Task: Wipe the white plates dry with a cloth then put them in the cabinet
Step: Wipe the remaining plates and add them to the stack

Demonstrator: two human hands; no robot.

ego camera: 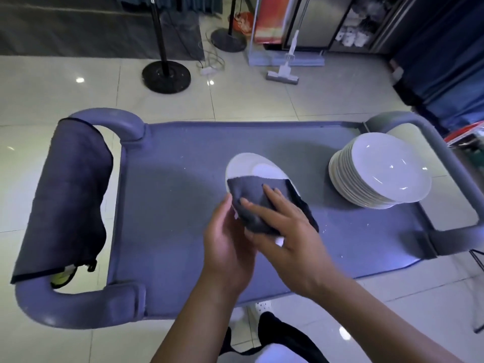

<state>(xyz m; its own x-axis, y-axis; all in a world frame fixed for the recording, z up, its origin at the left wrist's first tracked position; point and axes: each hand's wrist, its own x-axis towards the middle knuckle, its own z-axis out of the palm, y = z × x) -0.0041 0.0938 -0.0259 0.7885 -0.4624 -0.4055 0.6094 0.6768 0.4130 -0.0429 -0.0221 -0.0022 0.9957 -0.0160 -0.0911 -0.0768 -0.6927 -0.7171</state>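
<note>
Plate (pixel 252 166), white, tilted, held above the cart (pixel 183 192) near its middle. Gripped at its lower left rim by the left hand (pixel 227 239), thumb curled over the edge, fingers hidden behind. Half covered by a grey cloth (pixel 255 203). Cloth pressed flat to the plate's face by the right hand (pixel 285 229), fingers straight and slightly spread on the fabric, thumb tucked under the cloth's lower edge. Stack (pixel 377 171) of white plates resting on the cart's right end, well apart from the held plate. Dark towel (pixel 70 195) draped over the cart's left handle. Mop (pixel 284 72) and two round-based stands (pixel 166 74) on the tiled floor beyond. Cabinet with glass doors (pixel 358 22) far back right.
</note>
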